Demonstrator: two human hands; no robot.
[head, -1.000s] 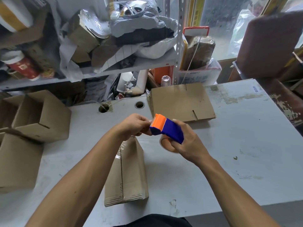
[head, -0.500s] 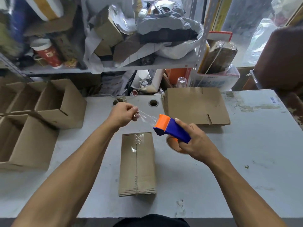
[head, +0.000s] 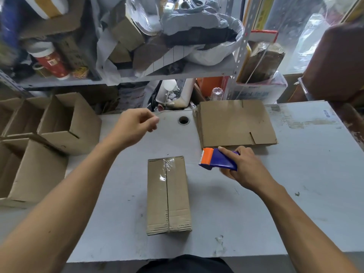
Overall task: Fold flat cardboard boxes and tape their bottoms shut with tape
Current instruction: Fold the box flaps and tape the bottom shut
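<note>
A folded cardboard box lies bottom-up in the middle of the grey table, with clear tape along its centre seam. My right hand grips a blue and orange tape dispenser low over the table, just right of the box's far end. My left hand hovers above the table beyond the box's far left corner, fingers loosely curled, and no tape shows in it. A stack of flat cardboard blanks lies at the back of the table.
Several assembled open boxes stand on their sides at the left. A cable hole sits near the table's back edge. Cluttered metal shelves rise behind. A brown chair is at the far right.
My left hand has let go of the tape end and lifted back to the left. My right hand has moved the dispenser right and down, away from the box.
</note>
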